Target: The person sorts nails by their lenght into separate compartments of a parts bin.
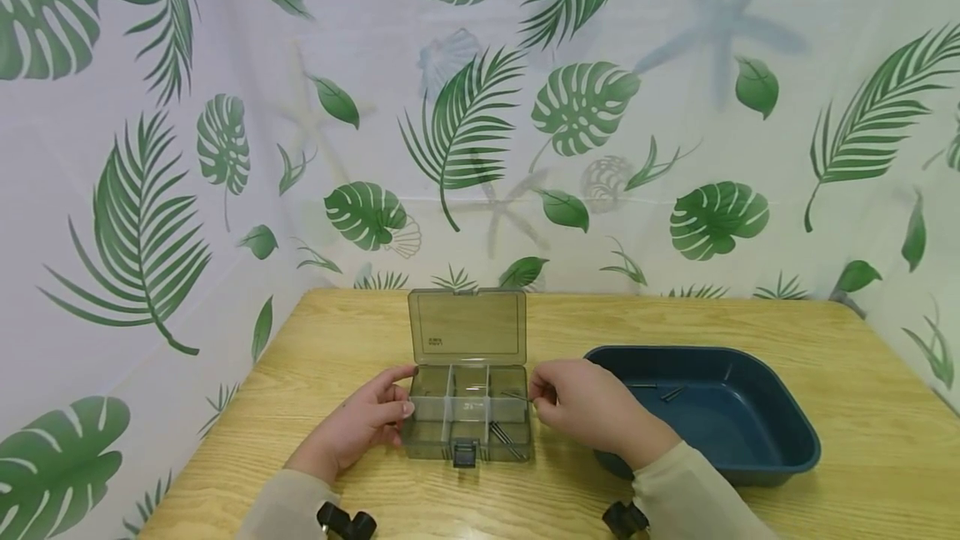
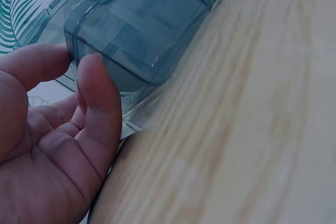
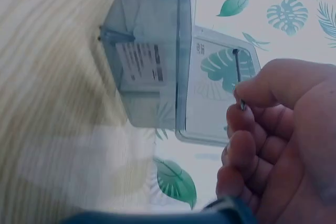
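A smoky see-through compartment box (image 1: 431,440) stands on the table with its lid (image 1: 468,327) raised. Several thin nails (image 1: 506,437) lie in its front right compartment, and a few thin pieces show further back. At the box's left side, my left hand (image 1: 362,423) holds the edge between thumb and index finger, as the left wrist view (image 2: 94,82) also shows. Just beyond the right wall is my right hand (image 1: 592,402). Its thumb and index finger pinch a slim metal nail (image 3: 238,69), head upward in the right wrist view, in front of the lid.
To the right stands a dark blue basin (image 1: 806,444), with a few nails (image 1: 672,393) on its bottom. The wooden table (image 1: 877,407) meets a leaf-printed cloth (image 1: 480,223) at the back. A box latch (image 1: 465,452) hangs at the front.
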### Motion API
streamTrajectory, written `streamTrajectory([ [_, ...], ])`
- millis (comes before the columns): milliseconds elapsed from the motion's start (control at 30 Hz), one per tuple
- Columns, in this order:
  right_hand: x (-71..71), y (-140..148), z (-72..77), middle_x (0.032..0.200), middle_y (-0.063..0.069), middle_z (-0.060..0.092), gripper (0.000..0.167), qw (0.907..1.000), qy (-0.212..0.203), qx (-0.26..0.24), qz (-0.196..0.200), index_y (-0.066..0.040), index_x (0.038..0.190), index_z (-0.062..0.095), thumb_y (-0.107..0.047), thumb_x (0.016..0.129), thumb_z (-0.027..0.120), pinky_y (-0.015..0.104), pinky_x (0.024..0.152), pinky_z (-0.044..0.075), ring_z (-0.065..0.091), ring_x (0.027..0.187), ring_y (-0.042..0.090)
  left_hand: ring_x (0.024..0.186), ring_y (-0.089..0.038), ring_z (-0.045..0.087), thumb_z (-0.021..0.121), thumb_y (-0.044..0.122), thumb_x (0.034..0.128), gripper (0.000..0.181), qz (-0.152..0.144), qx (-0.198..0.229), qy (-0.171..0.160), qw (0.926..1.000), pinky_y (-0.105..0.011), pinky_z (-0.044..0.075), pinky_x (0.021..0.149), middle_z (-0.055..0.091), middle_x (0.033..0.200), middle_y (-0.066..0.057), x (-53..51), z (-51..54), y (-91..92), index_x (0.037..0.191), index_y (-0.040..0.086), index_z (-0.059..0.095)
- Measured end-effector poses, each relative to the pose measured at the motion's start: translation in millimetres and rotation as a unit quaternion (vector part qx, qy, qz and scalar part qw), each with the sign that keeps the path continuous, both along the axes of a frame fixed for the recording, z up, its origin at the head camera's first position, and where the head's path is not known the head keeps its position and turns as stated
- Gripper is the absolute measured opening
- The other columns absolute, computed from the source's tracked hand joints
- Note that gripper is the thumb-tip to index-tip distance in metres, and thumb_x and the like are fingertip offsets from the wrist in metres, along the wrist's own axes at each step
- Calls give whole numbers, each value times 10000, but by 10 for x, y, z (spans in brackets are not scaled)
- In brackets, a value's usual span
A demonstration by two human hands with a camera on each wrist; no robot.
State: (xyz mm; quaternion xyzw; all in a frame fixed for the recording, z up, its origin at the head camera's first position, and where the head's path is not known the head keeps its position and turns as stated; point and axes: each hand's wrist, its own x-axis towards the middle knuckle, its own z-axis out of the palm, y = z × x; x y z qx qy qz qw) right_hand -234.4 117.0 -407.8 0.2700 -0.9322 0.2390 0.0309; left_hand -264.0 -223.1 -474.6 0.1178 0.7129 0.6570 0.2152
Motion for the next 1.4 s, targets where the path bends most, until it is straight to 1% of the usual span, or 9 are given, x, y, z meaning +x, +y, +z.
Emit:
streamTrajectory([
  [133,19,-71,19,701,-142,520,196,9998,-11,114,-160,-249,798,601,-87,908,614,289,558,412,455,575,68,751,-179,460,591,139,1037,670,-9,2,-6,10000,-332,519,639,461,1012,-78,-6,-18,-3,1599,90,232],
  [233,10,-105,7,707,-140,524,173,9996,-35,176,-219,-242,809,608,-99,906,620,296,565,421,468,586,74,746,-179,460,585,136,1040,665,-8,14,-5,10000,-336,522,639,459,1010,-78,-10,-20,-3,1601,89,230],
  [433,5,-143,-20,754,-151,551,103,9996,-44,211,-168,-232,859,652,-147,916,655,303,607,458,497,633,62,749,-173,460,582,128,1040,660,-4,-21,-27,10000,-329,526,647,456,1019,-80,-11,-17,0,1601,101,235],
  [600,16,-126,-27,749,-151,536,90,9995,-44,251,-211,-238,879,663,-163,927,651,306,606,448,488,632,66,757,-178,455,591,142,1038,670,-11,-30,-14,10000,-331,524,652,458,1020,-80,-3,-3,2,1602,97,233],
  [733,11,-90,-19,748,-155,531,96,9994,-84,189,-269,-244,894,680,-165,931,639,310,598,439,485,628,74,750,-180,453,588,130,1036,664,0,-37,-9,10000,-327,522,646,460,1021,-83,-1,-8,-3,1599,90,238],
  [900,-13,-28,-5,747,-151,526,92,9995,-66,102,-298,-254,898,681,-171,936,667,310,597,431,480,631,82,754,-181,454,600,150,1033,675,-12,-30,11,10000,-331,521,648,459,1024,-82,-9,-21,-11,1599,92,238],
  [1067,-32,77,17,784,-144,537,15,9993,-86,102,-346,-219,943,684,-217,956,691,313,613,444,490,654,81,755,-184,456,618,181,1028,694,-18,-2,1,10000,-338,521,648,458,1023,-80,-18,-23,-15,1602,100,235],
  [1233,-38,226,39,804,-128,548,20,9988,-149,2,-464,-213,970,676,-223,957,689,324,620,447,497,665,92,752,-183,456,625,190,1025,700,-13,5,7,10000,-337,522,646,459,1024,-79,-24,-26,-21,1601,103,237],
  [1400,-44,378,28,826,-125,567,32,9982,-176,-112,-561,-205,998,680,-211,968,670,336,652,465,518,698,87,754,-182,455,620,182,1028,695,-12,-3,-14,10000,-331,522,645,461,1026,-81,-20,-33,-24,1602,105,236],
])
